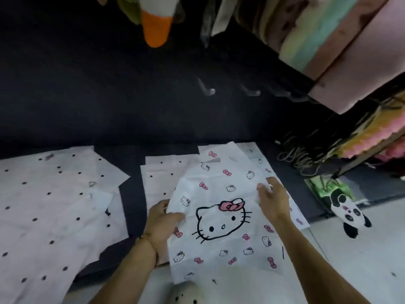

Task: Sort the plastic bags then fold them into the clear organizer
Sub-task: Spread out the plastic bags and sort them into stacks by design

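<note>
The cat-print bag (221,218) lies at lower centre of the frame over the dotted bags (162,174). The left hand (163,218) pinches its left edge, likely to steady it; the right hand (271,198) rests flat, fingers relaxed, apparently smoothing it.

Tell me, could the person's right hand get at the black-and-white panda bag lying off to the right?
Probably yes. The right hand rests open on the white cat-print plastic bag, and the black-and-white panda bag lies on that same side, with only bare floor showing between them. Nothing visibly blocks the way.
</note>
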{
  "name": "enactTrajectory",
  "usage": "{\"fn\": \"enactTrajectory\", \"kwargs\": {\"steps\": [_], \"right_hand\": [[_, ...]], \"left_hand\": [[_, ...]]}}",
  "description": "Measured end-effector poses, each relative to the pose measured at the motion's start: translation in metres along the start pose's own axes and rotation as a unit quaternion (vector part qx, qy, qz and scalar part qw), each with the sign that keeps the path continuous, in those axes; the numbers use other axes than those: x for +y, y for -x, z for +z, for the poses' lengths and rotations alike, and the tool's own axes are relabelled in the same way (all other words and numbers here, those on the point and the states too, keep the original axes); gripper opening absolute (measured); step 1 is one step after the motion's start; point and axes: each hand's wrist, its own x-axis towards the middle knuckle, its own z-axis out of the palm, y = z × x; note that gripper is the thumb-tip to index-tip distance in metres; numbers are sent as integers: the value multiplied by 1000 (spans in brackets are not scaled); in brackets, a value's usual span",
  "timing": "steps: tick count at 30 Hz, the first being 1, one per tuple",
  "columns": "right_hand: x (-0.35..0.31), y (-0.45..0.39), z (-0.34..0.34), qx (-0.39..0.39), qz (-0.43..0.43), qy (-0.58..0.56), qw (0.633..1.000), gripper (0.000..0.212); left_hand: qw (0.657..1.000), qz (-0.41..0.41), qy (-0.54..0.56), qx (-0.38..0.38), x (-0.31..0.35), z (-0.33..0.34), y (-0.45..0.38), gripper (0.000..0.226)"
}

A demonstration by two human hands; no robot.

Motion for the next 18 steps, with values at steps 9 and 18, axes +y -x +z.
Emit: {"fn": "enactTrajectory", "kwargs": {"steps": [9,18], "right_hand": [[52,-55,-29,195,-66,175,963,37],[100,-30,71,-180,-88,285,937,72]], "left_hand": [[998,58,-25,2,-7,156,-67,19],[824,280,-493,28,-44,124,-77,38]]}}
